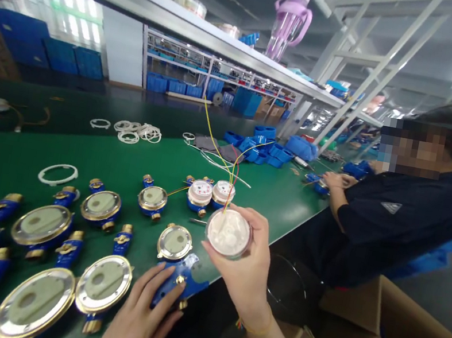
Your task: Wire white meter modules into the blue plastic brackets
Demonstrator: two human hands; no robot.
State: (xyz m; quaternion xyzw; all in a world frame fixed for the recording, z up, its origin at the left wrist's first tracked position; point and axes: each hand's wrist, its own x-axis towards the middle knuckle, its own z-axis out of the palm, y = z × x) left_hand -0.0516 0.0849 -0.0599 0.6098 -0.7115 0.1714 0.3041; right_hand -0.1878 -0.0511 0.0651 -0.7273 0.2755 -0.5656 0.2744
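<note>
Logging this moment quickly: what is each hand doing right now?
Left hand: fingers resting on the blue water meter at the table edge, not clearly gripping it.
Right hand: closed around a round white module with coloured wires.

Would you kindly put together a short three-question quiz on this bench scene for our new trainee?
1. True or false: the right hand holds a round white module with coloured wires rising from it.
2. What does the left hand rest on? A) a white ring B) a blue water meter body at the table edge C) a cardboard box
3. Fill in: the bench top is covered by a ____ mat.

Key
1. True.
2. B. The fingers lie on the blue body, near its brass fitting.
3. Green. Brass-rimmed meters and loose white rings lie on it.
</note>
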